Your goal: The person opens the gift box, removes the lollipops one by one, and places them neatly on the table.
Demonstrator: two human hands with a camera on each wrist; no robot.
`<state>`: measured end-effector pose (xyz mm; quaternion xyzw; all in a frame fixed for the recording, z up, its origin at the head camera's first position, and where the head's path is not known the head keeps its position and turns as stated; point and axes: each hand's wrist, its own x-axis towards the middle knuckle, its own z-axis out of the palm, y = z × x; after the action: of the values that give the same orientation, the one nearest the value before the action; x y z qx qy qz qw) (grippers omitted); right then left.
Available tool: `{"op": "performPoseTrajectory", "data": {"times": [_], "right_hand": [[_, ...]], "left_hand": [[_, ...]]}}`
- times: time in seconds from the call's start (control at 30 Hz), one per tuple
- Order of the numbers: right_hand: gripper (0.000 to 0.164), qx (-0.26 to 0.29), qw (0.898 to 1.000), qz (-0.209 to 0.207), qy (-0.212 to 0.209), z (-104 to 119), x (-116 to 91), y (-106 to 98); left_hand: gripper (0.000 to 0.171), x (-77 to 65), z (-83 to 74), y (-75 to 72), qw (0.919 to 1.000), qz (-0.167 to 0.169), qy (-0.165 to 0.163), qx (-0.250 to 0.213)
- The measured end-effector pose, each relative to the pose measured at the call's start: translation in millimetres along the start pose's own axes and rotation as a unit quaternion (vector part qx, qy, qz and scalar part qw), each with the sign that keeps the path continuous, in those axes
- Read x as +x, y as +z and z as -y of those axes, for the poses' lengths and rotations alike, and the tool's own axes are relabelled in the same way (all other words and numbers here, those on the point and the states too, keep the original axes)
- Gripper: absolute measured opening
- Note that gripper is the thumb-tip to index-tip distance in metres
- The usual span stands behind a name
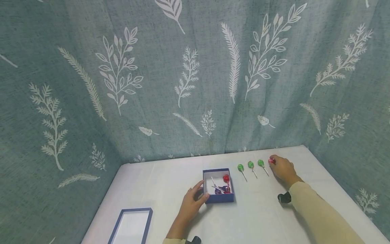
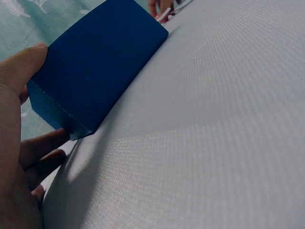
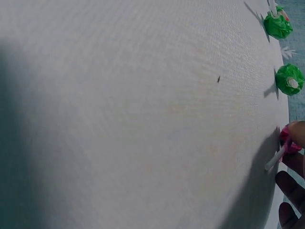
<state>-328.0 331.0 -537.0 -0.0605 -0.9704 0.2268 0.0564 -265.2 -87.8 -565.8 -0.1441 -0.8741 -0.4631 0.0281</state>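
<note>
My left hand grips the near left corner of an open blue box, thumb on the front wall and fingers along the left side. The left wrist view shows the thumb at the box's upper edge. Inside lie red and purple-wrapped lollipops, sticks crossing. Far to the right, my right hand pinches a pinkish-red lollipop by its wrapped head, its white stick slanting down at the tabletop. Three green lollipops form a row just left of that hand, sticks pointing toward me.
A blue-edged box lid with a white inside lies at the table's near left. White cloth covers the table. A teal curtain with leaf prints stands behind and at both sides.
</note>
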Motion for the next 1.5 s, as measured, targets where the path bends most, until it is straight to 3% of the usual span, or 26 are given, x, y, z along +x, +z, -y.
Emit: {"op": "performPoseTrajectory", "data": {"times": [0.27, 0.6, 0.8, 1.07, 1.3, 1.5], "right_hand": [[0.041, -0.001, 1.0, 0.013, 0.01, 2.8, -6.8, -6.1], [0.043, -0.021, 1.0, 0.012, -0.012, 7.5, -7.4, -24.1], [0.034, -0.054, 0.996, 0.014, -0.073, 19.8, -14.5, -25.6], [0.03, -0.053, 0.99, -0.001, -0.127, 47.1, -28.0, -18.6], [0.02, -0.04, 0.975, -0.003, -0.221, 80.0, -41.0, -9.0], [0.02, -0.036, 0.963, 0.018, -0.266, 106.6, -51.0, -3.9]], "left_hand": [[0.058, -1.8, -0.1, 0.3, 1.0, 0.005, 0.002, 0.0], [0.057, 0.0, -0.6, -1.3, 1.0, 0.005, 0.002, -0.002], [0.059, 0.4, -1.5, -1.7, 1.0, 0.007, -0.001, 0.002], [0.059, 0.9, 1.3, -0.1, 0.9999, 0.005, 0.012, 0.003], [0.059, 0.6, 1.9, 0.5, 0.9999, 0.004, 0.011, 0.001], [0.058, 0.9, 0.7, 0.3, 1.0, 0.002, 0.005, -0.002]]}}
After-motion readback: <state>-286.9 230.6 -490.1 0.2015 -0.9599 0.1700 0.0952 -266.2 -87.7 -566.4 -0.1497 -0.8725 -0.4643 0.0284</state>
